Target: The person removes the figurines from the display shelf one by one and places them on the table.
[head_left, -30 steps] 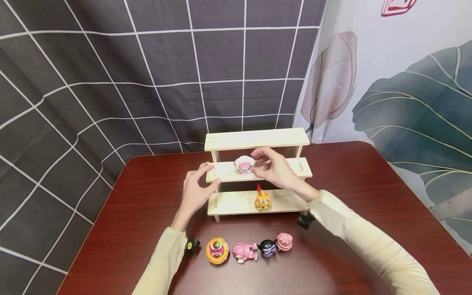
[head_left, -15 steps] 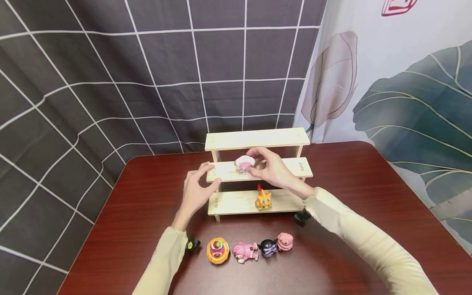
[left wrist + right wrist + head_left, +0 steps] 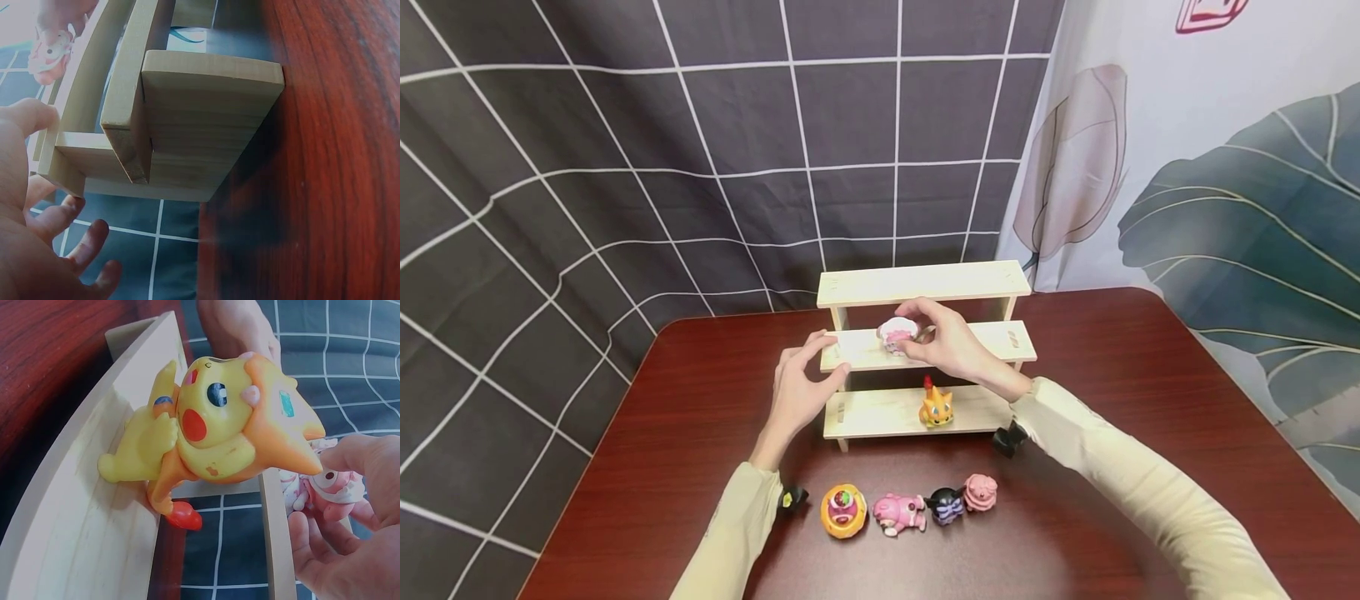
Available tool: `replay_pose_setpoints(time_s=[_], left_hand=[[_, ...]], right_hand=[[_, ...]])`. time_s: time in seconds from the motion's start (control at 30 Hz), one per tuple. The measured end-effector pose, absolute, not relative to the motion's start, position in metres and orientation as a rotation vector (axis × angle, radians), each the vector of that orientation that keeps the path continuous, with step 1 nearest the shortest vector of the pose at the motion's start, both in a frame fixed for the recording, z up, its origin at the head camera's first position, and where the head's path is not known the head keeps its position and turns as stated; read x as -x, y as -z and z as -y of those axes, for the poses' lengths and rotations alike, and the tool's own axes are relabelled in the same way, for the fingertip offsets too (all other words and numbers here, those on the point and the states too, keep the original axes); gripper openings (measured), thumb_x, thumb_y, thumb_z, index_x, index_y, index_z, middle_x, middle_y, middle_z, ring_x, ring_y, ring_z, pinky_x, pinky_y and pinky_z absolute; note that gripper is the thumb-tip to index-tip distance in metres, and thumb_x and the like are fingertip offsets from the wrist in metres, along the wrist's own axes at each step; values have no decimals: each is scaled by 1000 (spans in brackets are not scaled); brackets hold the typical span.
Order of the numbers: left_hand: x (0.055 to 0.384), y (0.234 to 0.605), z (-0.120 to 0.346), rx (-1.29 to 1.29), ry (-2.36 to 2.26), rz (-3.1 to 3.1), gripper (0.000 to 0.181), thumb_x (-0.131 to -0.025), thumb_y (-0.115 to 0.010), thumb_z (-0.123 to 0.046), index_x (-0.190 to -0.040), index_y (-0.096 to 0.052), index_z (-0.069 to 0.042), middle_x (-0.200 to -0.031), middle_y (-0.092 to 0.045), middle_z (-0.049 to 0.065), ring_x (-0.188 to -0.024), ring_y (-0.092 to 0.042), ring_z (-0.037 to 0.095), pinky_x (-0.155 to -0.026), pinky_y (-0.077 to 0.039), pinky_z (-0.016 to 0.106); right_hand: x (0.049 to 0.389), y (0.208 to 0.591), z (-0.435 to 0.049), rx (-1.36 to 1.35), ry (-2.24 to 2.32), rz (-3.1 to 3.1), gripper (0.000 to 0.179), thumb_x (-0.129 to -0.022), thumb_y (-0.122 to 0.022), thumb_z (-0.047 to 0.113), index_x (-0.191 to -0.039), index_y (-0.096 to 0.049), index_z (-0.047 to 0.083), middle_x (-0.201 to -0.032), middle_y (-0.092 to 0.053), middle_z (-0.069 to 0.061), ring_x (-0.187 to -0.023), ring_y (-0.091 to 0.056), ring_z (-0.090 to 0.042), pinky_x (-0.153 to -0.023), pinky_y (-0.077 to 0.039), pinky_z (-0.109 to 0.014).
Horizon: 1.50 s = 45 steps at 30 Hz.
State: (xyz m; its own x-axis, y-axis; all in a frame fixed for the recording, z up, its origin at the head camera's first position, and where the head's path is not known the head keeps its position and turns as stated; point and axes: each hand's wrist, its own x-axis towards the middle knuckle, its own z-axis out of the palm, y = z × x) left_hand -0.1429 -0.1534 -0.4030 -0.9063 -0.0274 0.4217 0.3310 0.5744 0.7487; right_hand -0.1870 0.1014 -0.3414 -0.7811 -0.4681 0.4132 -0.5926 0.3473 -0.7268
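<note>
A three-tier wooden shelf (image 3: 880, 412) stands on the table. My left hand (image 3: 801, 387) grips the left end of its middle board; the left wrist view shows thumb and index finger on either side of the board end (image 3: 65, 172), the other fingers loosely spread. My right hand (image 3: 955, 346) pinches a small pink-and-white figurine (image 3: 893, 332) from the right, at the middle board. In the right wrist view, fingertips partly cover this figurine (image 3: 340, 494). A yellow figurine in an orange hood, with a red-tipped tail (image 3: 937, 408), stands on the lowest board, right of centre.
In front of the shelf lie a round orange toy with a strawberry on top (image 3: 843, 511), a pink figurine on its side (image 3: 898, 512), a black-and-purple figurine (image 3: 945, 505) and a pink swirled figurine (image 3: 981, 493). A dark grid cloth (image 3: 850, 108) hangs behind.
My right hand has moved slightly left, its thumb and fingers coming further round the pink-and-white figurine. The left hand stays on the board end.
</note>
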Motion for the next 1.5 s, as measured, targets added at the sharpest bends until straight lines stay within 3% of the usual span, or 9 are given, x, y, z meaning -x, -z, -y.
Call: replay_pose_setpoints(time_s=[0.67,0.93,1.13,1.5], left_hand=[[141,403,152,230,1271,2436,43,-83,-81,-27,-123,-72,-18,-139,-60,2,-107,-50,27,-87,-38,47],[142,403,152,240,1271,2423,42,-82,-81,-27,-123,-72,-18,-138,-60,3,-107,-51,33,-85,-38,47],[142,403,152,242,1277,2414,41,-82,-81,-27,-122,-72,-18,-138,-61,4,-107,-51,38,-85,-38,47],[142,403,152,238,1278,2410,41,-82,-81,-27,-122,-73,-18,-138,-61,5,-107,-52,35,-85,-38,47]], right_hand=[[187,339,-101,-988,-1400,2491,41,-79,-81,-1,-116,-62,-4,-105,-66,-12,-80,-60,-20,-70,-51,-27],[187,338,-104,-978,-1391,2481,42,-79,-80,0,-117,-62,-5,-108,-66,-13,-76,-60,-19,-68,-51,-26],[184,337,-109,-970,-1405,2495,41,-79,-80,0,-116,-62,-2,-108,-65,-12,-80,-60,-20,-70,-52,-26],[180,337,-118,-952,-1407,2489,39,-78,-79,-4,-114,-63,0,-103,-65,-10,-83,-59,-20,-68,-51,-27]])
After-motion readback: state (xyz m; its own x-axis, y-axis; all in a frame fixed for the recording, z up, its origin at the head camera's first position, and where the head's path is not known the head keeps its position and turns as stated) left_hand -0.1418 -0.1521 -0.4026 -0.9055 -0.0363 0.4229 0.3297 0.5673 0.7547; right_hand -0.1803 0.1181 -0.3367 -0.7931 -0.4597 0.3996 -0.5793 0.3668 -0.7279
